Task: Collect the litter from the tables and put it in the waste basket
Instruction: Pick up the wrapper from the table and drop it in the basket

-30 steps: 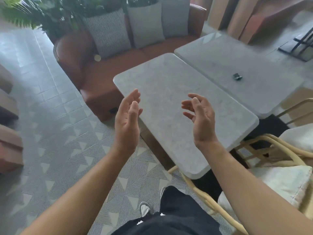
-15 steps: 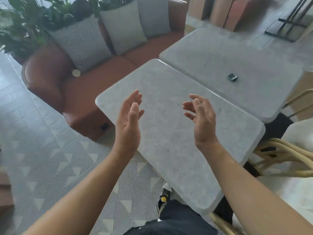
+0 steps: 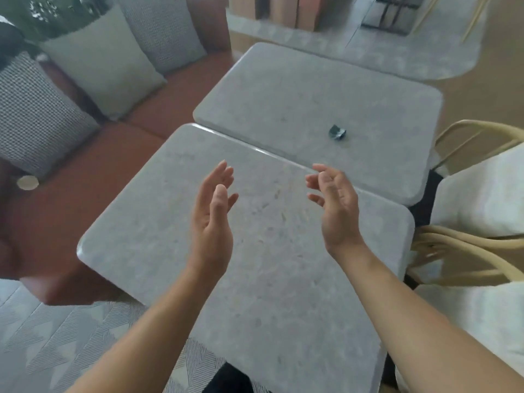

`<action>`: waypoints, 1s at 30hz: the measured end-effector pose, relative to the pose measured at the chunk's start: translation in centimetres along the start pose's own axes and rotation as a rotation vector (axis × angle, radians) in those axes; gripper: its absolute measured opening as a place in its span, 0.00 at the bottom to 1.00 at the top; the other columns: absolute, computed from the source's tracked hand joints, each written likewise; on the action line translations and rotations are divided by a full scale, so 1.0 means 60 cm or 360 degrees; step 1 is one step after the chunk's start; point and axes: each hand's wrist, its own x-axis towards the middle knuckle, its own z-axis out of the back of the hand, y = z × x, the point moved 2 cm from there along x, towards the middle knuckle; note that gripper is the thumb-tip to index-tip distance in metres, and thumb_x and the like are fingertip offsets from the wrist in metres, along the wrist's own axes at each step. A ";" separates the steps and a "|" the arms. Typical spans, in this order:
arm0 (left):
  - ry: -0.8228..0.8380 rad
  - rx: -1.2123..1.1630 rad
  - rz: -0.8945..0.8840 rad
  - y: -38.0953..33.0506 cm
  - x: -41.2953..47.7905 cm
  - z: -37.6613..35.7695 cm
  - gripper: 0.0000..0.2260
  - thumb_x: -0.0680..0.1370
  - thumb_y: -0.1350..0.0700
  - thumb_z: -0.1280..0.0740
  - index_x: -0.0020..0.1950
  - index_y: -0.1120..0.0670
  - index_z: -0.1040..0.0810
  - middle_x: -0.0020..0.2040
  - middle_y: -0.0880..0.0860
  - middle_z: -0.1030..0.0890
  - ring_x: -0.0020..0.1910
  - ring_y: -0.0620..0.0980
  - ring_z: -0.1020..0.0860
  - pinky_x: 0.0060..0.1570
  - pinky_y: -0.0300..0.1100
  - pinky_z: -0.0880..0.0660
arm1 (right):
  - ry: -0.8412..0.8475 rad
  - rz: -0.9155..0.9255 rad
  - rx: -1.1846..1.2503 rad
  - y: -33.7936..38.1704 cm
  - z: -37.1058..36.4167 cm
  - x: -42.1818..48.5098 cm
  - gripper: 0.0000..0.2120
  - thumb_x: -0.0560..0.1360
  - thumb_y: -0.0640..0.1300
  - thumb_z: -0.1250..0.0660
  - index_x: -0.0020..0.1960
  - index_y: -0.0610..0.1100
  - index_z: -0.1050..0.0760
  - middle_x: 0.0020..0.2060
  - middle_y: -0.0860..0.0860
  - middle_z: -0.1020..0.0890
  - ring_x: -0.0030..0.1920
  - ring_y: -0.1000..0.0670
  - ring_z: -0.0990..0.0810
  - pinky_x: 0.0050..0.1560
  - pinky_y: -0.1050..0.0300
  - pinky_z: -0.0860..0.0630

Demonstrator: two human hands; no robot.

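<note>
Two grey stone-look tables fill most of my feed. I take the near table (image 3: pixel 269 293) as my reference, and the far table (image 3: pixel 297 89) butts against its far edge with a thin seam between them. Left of the near table runs a rust-brown sofa (image 3: pixel 85 199), with a pale cushion (image 3: pixel 99 61) and a checked cushion (image 3: pixel 31 117) propped along its back. Right of the near table stand cane chairs (image 3: pixel 465 242) with white seat pads. Both of the person's arms reach out over the near table. The left hand (image 3: pixel 211 219) hovers above the middle of the near table, palm turned inward, fingers straight and holding nothing. The right hand (image 3: pixel 336 211) hangs over the near table's far right part, fingers loosely bent and apart, also holding nothing. The litter (image 3: pixel 337 132), a small dark crumpled scrap, lies beyond the near table's far edge on the far table, well apart from both hands. Any print on it is too blurred for me to read. A small pale disc (image 3: pixel 27 182) sits on the sofa seat, well left of the near table.
</note>
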 end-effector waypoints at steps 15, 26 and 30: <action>0.0471 -0.0164 0.0107 0.143 0.267 -0.153 0.19 0.82 0.41 0.41 0.71 0.42 0.24 0.70 0.49 0.19 0.73 0.47 0.23 0.68 0.48 0.23 | -0.0503 -0.0110 -0.0302 -0.092 0.024 0.287 0.16 0.76 0.57 0.34 0.61 0.52 0.21 0.56 0.52 0.19 0.56 0.55 0.21 0.67 0.44 0.23; 0.0596 -0.0096 0.0182 0.247 0.413 -0.235 0.21 0.80 0.40 0.40 0.72 0.43 0.24 0.69 0.46 0.19 0.72 0.46 0.23 0.73 0.59 0.26 | -0.0430 -0.0306 -0.1247 -0.249 0.046 0.529 0.27 0.79 0.46 0.27 0.76 0.45 0.29 0.70 0.44 0.29 0.70 0.44 0.29 0.73 0.54 0.35; 0.0610 -0.0081 0.0189 0.279 0.442 -0.244 0.23 0.80 0.41 0.40 0.73 0.45 0.25 0.69 0.47 0.19 0.72 0.45 0.23 0.74 0.60 0.27 | -0.0278 -0.0387 -0.1804 -0.293 0.059 0.588 0.32 0.79 0.46 0.31 0.81 0.45 0.38 0.78 0.43 0.37 0.76 0.37 0.37 0.71 0.47 0.34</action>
